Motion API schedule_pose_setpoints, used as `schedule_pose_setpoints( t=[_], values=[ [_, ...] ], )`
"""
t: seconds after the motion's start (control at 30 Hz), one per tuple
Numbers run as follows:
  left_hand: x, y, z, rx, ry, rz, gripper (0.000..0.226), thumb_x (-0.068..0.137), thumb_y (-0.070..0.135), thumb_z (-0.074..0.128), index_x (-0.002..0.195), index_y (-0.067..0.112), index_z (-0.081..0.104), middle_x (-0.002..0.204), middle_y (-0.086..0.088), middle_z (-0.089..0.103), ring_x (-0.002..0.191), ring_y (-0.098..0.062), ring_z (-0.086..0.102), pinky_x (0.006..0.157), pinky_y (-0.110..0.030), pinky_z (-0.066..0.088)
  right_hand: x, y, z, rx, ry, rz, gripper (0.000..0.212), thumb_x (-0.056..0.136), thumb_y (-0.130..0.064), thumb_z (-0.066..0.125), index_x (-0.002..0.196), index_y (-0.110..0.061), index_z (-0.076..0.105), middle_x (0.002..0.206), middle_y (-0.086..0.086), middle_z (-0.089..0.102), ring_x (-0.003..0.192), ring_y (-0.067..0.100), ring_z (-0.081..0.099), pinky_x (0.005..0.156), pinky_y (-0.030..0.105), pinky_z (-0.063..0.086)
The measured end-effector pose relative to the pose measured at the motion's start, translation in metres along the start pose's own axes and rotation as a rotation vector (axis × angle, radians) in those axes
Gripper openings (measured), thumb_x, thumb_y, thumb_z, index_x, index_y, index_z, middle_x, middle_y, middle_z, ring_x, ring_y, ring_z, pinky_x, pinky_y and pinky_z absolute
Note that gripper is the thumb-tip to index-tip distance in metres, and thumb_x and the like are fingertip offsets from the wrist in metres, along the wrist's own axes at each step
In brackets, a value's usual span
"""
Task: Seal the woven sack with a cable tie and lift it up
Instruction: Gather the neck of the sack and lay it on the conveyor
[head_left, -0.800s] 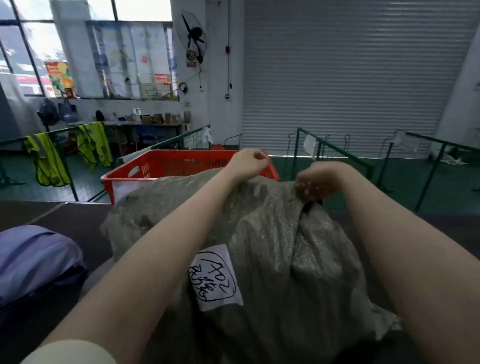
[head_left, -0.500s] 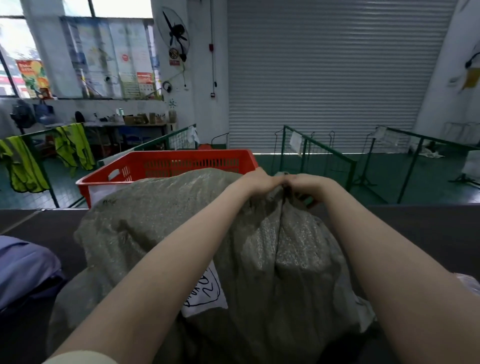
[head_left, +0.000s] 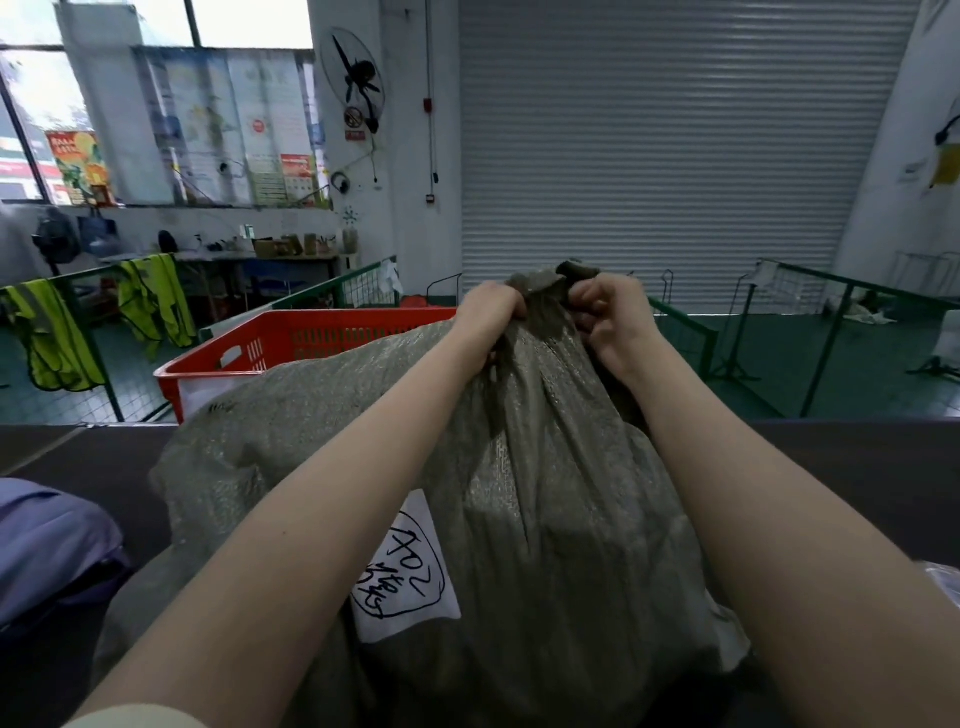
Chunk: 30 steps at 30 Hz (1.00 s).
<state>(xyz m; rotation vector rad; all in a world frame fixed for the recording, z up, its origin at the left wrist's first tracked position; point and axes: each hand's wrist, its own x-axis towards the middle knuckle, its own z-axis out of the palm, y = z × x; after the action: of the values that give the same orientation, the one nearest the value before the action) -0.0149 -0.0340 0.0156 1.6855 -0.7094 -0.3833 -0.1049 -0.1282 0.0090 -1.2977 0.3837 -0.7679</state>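
Observation:
A full grey-green woven sack (head_left: 545, 509) fills the middle of the view on a dark surface. A white label (head_left: 405, 571) with black handwriting is stuck on its front. The sack's mouth is bunched into a neck (head_left: 545, 296) at the top. My left hand (head_left: 488, 317) grips the neck from the left and my right hand (head_left: 608, 322) grips it from the right, both fists closed on the fabric. The gathered top sticks up between the fists. I cannot see a cable tie; the fingers hide the neck.
A red plastic crate (head_left: 291, 348) stands just behind the sack on the left. A purple bundle (head_left: 47, 551) lies at the near left. Green metal railings (head_left: 810, 332) run behind, with yellow vests (head_left: 150, 301) hung on the left. A roller shutter closes the back wall.
My hands came together from apart and closed on the sack's gathered mouth. The neck now stands higher and tighter, pulled upward between both fists.

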Motion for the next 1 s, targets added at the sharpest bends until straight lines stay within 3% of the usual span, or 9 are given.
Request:
schedule_pose_setpoints(
  t=[0.07, 0.17, 0.4, 0.53, 0.67, 0.73, 0.8, 0.87, 1.0],
  values=[
    [0.006, 0.001, -0.004, -0.215, 0.039, -0.057, 0.010, 0.057, 0.013, 0.055, 0.066, 0.011, 0.054, 0.084, -0.013, 0.058, 0.079, -0.027, 0.057, 0.078, -0.037, 0.048, 0.001, 0.004, -0.007, -0.239, 0.012, 0.096, 0.023, 0.078, -0.017, 0.043, 0.057, -0.012, 0.050, 0.041, -0.004, 0.054, 0.045, 0.015, 0.046, 0.044, 0.019, 0.034],
    [0.015, 0.001, -0.008, -0.451, 0.047, -0.065, 0.027, 0.041, 0.013, 0.050, 0.066, 0.007, 0.055, 0.092, -0.016, 0.056, 0.089, -0.032, 0.057, 0.087, -0.044, 0.047, -0.006, 0.007, -0.013, -0.531, -0.138, 0.256, 0.030, 0.092, -0.030, 0.041, 0.073, -0.015, 0.059, 0.061, 0.004, 0.064, 0.063, 0.019, 0.056, 0.055, 0.025, 0.041],
    [-0.013, 0.022, -0.021, -0.199, -0.268, -0.070, 0.017, 0.082, 0.031, 0.047, 0.076, 0.016, 0.050, 0.066, 0.001, 0.050, 0.060, -0.015, 0.045, 0.062, -0.026, 0.037, 0.005, -0.010, 0.001, 0.328, -0.255, 0.014, 0.033, 0.079, -0.013, 0.038, 0.071, -0.007, 0.069, 0.060, 0.006, 0.069, 0.059, 0.020, 0.065, 0.060, 0.023, 0.054],
    [-0.006, 0.024, -0.025, -0.161, -0.216, -0.139, 0.048, 0.076, 0.059, 0.050, 0.102, 0.019, 0.056, 0.095, -0.005, 0.053, 0.077, -0.019, 0.052, 0.069, -0.030, 0.044, 0.010, -0.031, 0.017, 0.422, -0.344, -0.102, 0.028, 0.067, -0.019, 0.047, 0.085, -0.005, 0.063, 0.070, 0.008, 0.072, 0.068, 0.023, 0.067, 0.072, 0.029, 0.054],
    [0.001, 0.025, -0.028, -0.397, -0.147, -0.152, 0.070, 0.076, 0.067, 0.051, 0.116, 0.009, 0.051, 0.096, -0.008, 0.057, 0.053, -0.015, 0.056, 0.053, -0.024, 0.052, 0.014, -0.047, 0.025, 0.307, -0.402, -0.172, 0.022, 0.071, -0.026, 0.062, 0.082, -0.008, 0.068, 0.077, 0.006, 0.071, 0.073, 0.021, 0.067, 0.076, 0.032, 0.055],
    [0.001, 0.024, -0.024, -0.241, -0.092, -0.078, 0.046, 0.090, 0.043, 0.050, 0.121, 0.010, 0.048, 0.088, -0.012, 0.059, 0.051, -0.015, 0.055, 0.044, -0.021, 0.049, 0.015, -0.050, 0.035, 0.068, -0.371, -0.141, 0.031, 0.069, -0.026, 0.072, 0.093, -0.007, 0.067, 0.085, 0.008, 0.069, 0.080, 0.022, 0.066, 0.081, 0.035, 0.055],
    [0.000, 0.025, -0.019, -0.018, -0.022, 0.040, 0.017, 0.095, 0.022, 0.044, 0.097, 0.011, 0.056, 0.069, -0.011, 0.054, 0.049, -0.020, 0.051, 0.041, -0.021, 0.046, 0.016, -0.054, 0.045, -0.093, -0.303, -0.132, 0.035, 0.060, -0.017, 0.074, 0.092, -0.005, 0.066, 0.082, 0.011, 0.068, 0.077, 0.024, 0.066, 0.075, 0.034, 0.055],
    [0.002, 0.028, -0.018, 0.177, 0.082, 0.160, 0.021, 0.093, 0.018, 0.047, 0.078, 0.009, 0.059, 0.079, -0.015, 0.061, 0.069, -0.027, 0.059, 0.059, -0.032, 0.052, 0.019, -0.059, 0.048, -0.106, -0.241, -0.155, 0.019, 0.058, -0.006, 0.064, 0.077, -0.005, 0.065, 0.069, 0.010, 0.065, 0.067, 0.024, 0.064, 0.065, 0.031, 0.052],
    [-0.002, 0.041, -0.028, 0.454, 0.250, 0.351, 0.018, 0.090, 0.014, 0.044, 0.087, 0.015, 0.062, 0.092, -0.009, 0.061, 0.091, -0.022, 0.055, 0.071, -0.027, 0.036, 0.016, -0.061, 0.039, -0.089, -0.285, -0.109, 0.007, 0.069, -0.013, 0.059, 0.075, -0.009, 0.061, 0.062, 0.004, 0.062, 0.055, 0.017, 0.061, 0.058, 0.025, 0.049]
  ],
)
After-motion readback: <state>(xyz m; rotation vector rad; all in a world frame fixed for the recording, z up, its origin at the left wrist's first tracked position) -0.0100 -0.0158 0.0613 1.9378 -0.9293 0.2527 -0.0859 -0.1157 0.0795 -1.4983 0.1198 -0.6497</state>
